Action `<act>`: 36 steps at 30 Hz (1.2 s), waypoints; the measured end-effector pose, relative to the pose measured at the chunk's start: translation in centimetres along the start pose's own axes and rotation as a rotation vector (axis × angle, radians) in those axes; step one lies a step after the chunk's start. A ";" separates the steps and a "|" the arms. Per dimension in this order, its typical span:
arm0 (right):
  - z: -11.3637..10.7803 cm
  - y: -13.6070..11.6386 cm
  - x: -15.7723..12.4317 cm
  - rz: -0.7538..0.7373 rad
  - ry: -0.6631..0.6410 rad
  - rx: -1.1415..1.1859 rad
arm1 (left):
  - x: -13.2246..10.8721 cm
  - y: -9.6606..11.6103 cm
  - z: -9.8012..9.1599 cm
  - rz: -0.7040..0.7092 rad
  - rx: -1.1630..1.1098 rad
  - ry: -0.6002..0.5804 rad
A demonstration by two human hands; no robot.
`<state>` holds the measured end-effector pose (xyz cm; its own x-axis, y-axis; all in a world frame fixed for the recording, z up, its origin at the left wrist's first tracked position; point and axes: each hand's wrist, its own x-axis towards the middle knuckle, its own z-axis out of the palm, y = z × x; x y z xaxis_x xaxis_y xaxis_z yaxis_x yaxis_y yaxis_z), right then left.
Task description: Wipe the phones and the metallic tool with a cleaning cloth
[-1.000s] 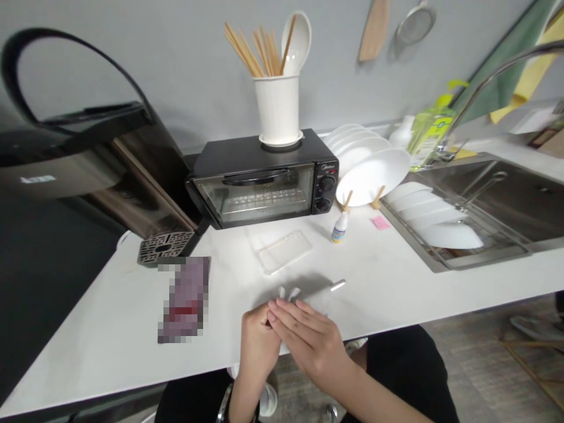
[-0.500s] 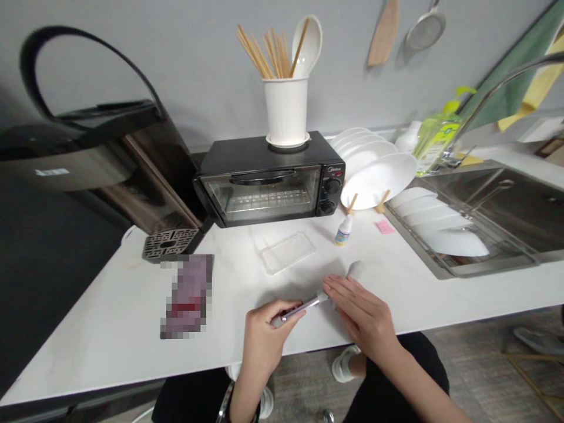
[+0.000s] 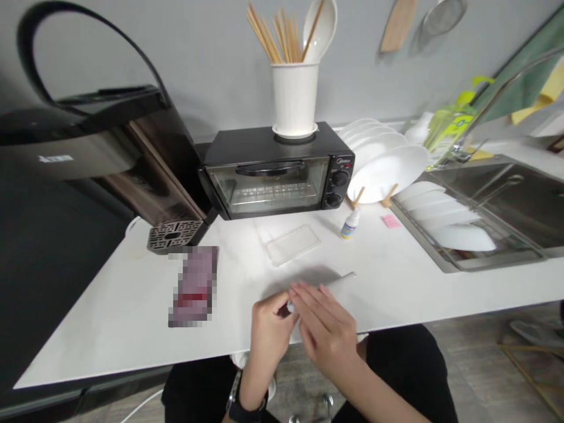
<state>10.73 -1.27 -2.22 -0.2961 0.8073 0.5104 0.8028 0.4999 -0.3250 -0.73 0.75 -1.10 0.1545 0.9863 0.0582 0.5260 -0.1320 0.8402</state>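
My left hand (image 3: 272,329) is closed around one end of a phone (image 3: 284,311), a thin slab mostly hidden by my hands. Over it lies my right hand (image 3: 328,332), fingers held together and pressing a soft white cloth (image 3: 344,283) against it. The cloth's far end sticks out to the right; whether it is cloth or tissue I cannot tell. Beyond my hands a clear phone case (image 3: 293,245) lies flat on the white counter (image 3: 132,305). A small white bottle (image 3: 350,224) with a coloured label stands upright to the case's right.
A pixelated purple flat object (image 3: 196,285) lies at left, near a dark drinks machine (image 3: 176,235). Behind stands a toaster oven (image 3: 273,182) bearing a white cup (image 3: 295,97) of chopsticks. Plates (image 3: 392,173), a pink note (image 3: 390,221) and a sink (image 3: 520,194) are on the right.
My right hand has slid left along the phone with the cloth, up against my left hand. The phone's silver edge, visible before, is now covered. The view has shifted slightly.
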 end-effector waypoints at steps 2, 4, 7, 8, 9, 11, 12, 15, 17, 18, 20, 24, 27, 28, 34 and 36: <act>0.3 -1.0 0.3 -0.015 -0.040 0.009 | -0.1 -0.5 0.1 -0.012 0.084 0.013; 0.1 -1.0 0.5 -0.046 -0.058 0.022 | -0.2 -0.9 0.2 -0.008 0.131 0.014; -0.6 0.1 0.5 -0.123 -0.087 0.040 | -0.1 -1.2 0.4 -0.001 0.168 0.016; -0.9 0.5 0.5 -0.150 -0.103 0.043 | 0.0 -1.1 0.5 0.001 0.168 0.019; -1.2 0.7 0.6 -0.175 -0.119 0.043 | 0.0 -1.0 0.5 0.002 0.162 0.023; -1.5 1.1 0.7 -0.217 -0.144 0.040 | 0.1 -0.7 0.6 0.001 0.143 0.035; -1.7 1.2 0.8 -0.230 -0.147 0.038 | 0.1 -0.5 0.6 -0.003 0.136 0.048; -2.2 1.7 1.0 -0.242 -0.133 0.043 | 0.3 0.3 0.6 -0.020 0.136 0.081; -2.8 2.7 1.0 -0.234 -0.137 0.052 | 0.4 0.8 0.6 -0.023 0.123 0.061; -3.1 3.4 0.9 -0.219 -0.147 0.055 | 0.4 0.9 0.6 -0.018 0.094 0.037; -3.8 5.1 0.5 -0.167 -0.172 0.064 | 0.4 1.0 0.6 -0.003 0.004 -0.014; -4.2 7.7 -0.2 -0.075 -0.150 0.135 | 0.3 0.5 0.5 -0.015 -0.132 -0.034; -3.5 7.4 -0.5 -0.019 -0.074 0.189 | 0.2 -0.1 0.5 0.000 -0.183 -0.035; -3.2 7.0 -0.5 0.013 -0.039 0.196 | 0.2 -0.2 0.5 0.005 -0.192 -0.032; -0.2 1.8 -0.4 0.193 0.093 0.140 | 0.0 -0.8 0.3 0.040 -0.134 -0.036; 0.8 0.1 -0.2 0.128 0.037 0.144 | -0.1 -1.1 0.2 0.037 -0.045 -0.033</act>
<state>10.49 -1.11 -2.96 -0.1747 0.8566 0.4856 0.7497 0.4355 -0.4984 -1.16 0.79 -2.15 0.2011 0.9769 0.0721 0.4810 -0.1626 0.8615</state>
